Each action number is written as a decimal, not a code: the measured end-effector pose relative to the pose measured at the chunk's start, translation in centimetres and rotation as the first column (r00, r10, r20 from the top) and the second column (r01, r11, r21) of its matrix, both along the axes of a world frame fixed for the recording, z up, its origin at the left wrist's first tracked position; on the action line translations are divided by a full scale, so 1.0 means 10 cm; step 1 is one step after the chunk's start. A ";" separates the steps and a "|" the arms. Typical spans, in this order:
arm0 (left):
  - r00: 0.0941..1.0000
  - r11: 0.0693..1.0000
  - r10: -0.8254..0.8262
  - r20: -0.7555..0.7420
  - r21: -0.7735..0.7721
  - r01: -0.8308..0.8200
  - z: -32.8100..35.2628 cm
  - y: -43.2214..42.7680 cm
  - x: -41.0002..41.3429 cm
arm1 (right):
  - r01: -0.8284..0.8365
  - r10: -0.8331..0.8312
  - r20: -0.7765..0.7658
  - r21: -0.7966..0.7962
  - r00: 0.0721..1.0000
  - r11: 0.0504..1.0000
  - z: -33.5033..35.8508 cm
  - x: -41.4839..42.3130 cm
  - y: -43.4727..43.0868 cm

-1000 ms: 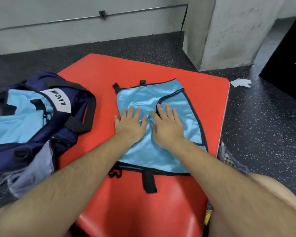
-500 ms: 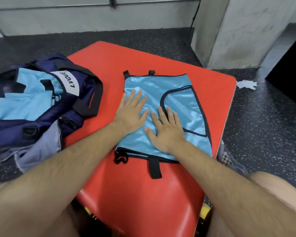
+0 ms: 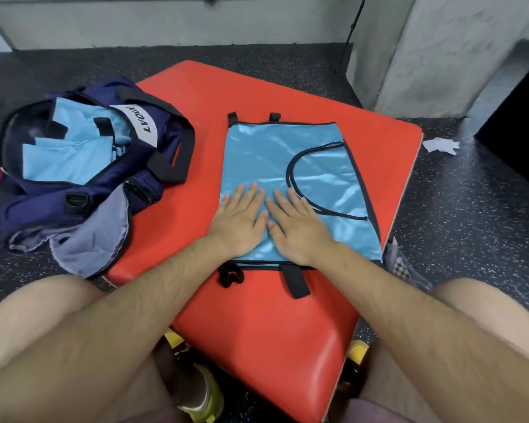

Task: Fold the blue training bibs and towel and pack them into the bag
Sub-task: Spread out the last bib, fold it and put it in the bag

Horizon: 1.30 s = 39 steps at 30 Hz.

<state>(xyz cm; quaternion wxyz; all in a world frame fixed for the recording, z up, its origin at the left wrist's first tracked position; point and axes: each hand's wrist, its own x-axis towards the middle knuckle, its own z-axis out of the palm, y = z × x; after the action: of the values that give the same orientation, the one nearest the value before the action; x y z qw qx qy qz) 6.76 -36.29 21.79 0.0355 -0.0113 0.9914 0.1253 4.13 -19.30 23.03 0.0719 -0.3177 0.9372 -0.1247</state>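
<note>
A shiny light-blue training bib (image 3: 290,160) with black trim lies flat on the red padded mat (image 3: 257,315). My left hand (image 3: 240,221) and my right hand (image 3: 297,227) press flat on its near half, side by side, fingers straight. Black straps stick out at the bib's near and far edges. The navy bag (image 3: 83,190) sits open at the left, partly on the mat's left edge, with folded blue bibs (image 3: 71,148) inside. A grey-blue cloth (image 3: 95,239) spills from the bag's near side.
Dark speckled floor surrounds the mat. A concrete pillar (image 3: 434,50) stands at the back right, a black cabinet (image 3: 519,132) at the far right, and a crumpled white paper (image 3: 440,145) lies on the floor. A checked cloth (image 3: 400,267) lies by the mat's right edge. My knees flank the mat.
Both hands have slid toward me along the bib, from its middle to its near half, leaving the fabric flatter. The camera view has tilted down.
</note>
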 end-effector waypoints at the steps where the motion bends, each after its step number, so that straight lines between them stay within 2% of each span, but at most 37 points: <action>1: 1.000 1.000 -0.011 -0.004 -0.008 0.011 0.00 -0.03 -0.02 | -0.003 0.003 0.020 -0.008 1.000 1.000 0.00 0.04 0.02; 6: 0.999 0.998 -0.043 0.007 -0.045 0.043 -0.01 -0.06 -0.07 | -0.004 0.004 0.010 -0.016 1.000 1.000 -0.03 0.10 0.22; 11: 0.994 0.993 -0.097 0.051 0.079 0.093 0.15 -0.16 0.04 | -0.009 0.009 0.009 -0.014 1.000 1.000 -0.01 0.17 0.25; 15: 0.988 0.979 -0.154 -0.024 0.130 0.156 0.22 -0.27 0.39 | -0.091 0.088 -0.051 -0.055 0.995 0.994 0.14 0.24 0.19; 19: 0.981 0.948 -0.178 -0.081 0.252 0.193 0.16 -0.37 0.68 | -0.235 0.235 -0.012 -0.085 0.972 0.968 0.19 0.37 0.10; 23: 0.972 0.906 -0.154 -0.180 0.368 0.211 0.09 -0.44 0.81 | -0.261 0.264 0.007 -0.123 0.965 0.958 0.13 0.48 0.00; 28: 0.946 0.899 -0.187 -0.266 0.341 0.274 -0.01 -0.54 0.96 | -0.329 0.312 -0.106 -0.313 0.944 0.891 0.23 0.63 -0.02; 34: 0.947 0.899 -0.195 -0.255 0.339 0.277 -0.07 -0.53 0.96 | -0.416 0.421 -0.051 -0.293 0.906 0.861 0.24 0.74 -0.08; 39: 0.957 0.925 -0.182 -0.226 0.291 0.245 -0.07 -0.51 0.94 | -0.353 0.352 -0.066 -0.346 0.934 0.869 0.11 0.80 -0.09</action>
<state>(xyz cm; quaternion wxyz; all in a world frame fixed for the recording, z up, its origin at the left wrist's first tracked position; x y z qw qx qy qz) 16.19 -41.41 21.11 -0.0471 0.1153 0.9524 0.2784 12.17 -20.24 24.12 0.0348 -0.4909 0.8259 -0.2751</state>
